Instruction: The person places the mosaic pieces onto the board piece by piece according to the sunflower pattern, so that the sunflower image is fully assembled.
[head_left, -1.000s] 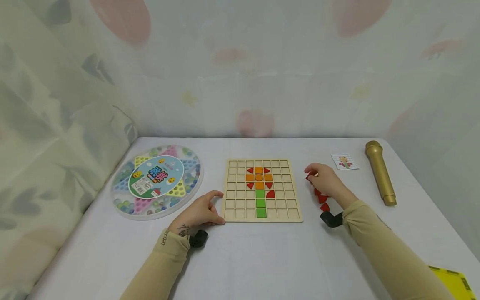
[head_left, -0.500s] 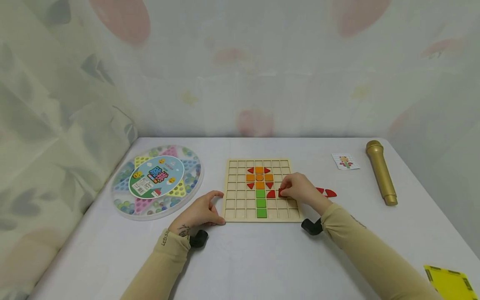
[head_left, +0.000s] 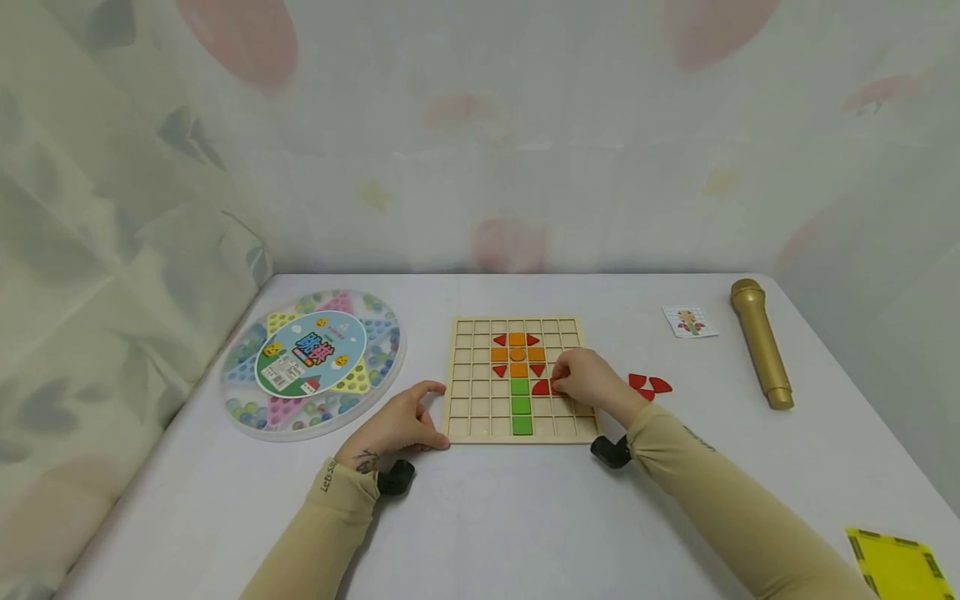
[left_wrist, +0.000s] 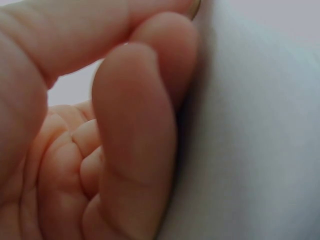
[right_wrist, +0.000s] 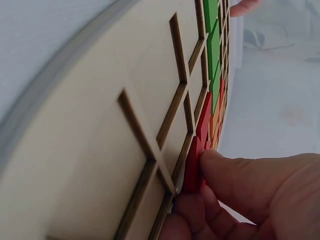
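A wooden grid board point(head_left: 480, 408) lies on the table, with orange, green and red tiles forming a flower shape in its cells. Between thumb and fingers, my right hand point(head_left: 588, 379) pinches a red tile point(right_wrist: 192, 167) at the board, right beside a red quarter-round tile point(head_left: 541, 387). The held tile is mostly covered by the fingers in the head view. At the board's left edge, my left hand point(head_left: 397, 419) touches the frame with thumb and index fingertips spread apart. Its other fingers are curled in the left wrist view. Several loose red tiles point(head_left: 647, 386) lie right of the board.
A round marble board game point(head_left: 311, 362) sits at the left. Toward the back right are a small picture card point(head_left: 689, 322) with a flower and a gold microphone-shaped object point(head_left: 762, 343). A yellow flat item point(head_left: 898, 565) lies at the front right.
My right hand has moved left from the loose red tiles to the board, bringing one red tile to a spot beside the red quarter-round tile. The left hand has stayed at the board's edge.
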